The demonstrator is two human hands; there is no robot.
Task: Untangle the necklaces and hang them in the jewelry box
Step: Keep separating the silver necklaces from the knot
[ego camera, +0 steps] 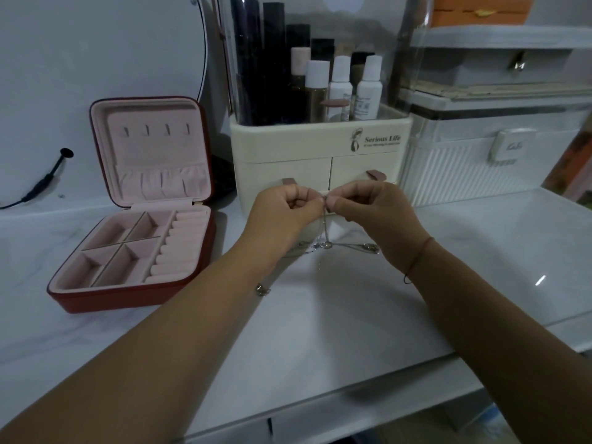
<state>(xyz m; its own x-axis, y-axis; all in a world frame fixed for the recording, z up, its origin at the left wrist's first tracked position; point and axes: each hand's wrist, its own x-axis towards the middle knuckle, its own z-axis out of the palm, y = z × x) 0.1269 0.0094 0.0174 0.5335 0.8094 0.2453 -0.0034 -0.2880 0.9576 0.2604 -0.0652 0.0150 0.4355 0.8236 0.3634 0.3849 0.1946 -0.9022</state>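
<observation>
Carrying everything, the desk holds the box, open with its lid upright so the hooks are ready. Right of the box, left hand and right hand both pinch the necklaces, raised, likely so the tangle hangs free.

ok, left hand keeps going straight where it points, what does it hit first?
Probably the right hand: the left hand pinches the necklaces right beside it. Behind them, the cream organizer; depth unclear.

Both hands pinch tangled necklaces; jewelry box open.
</observation>
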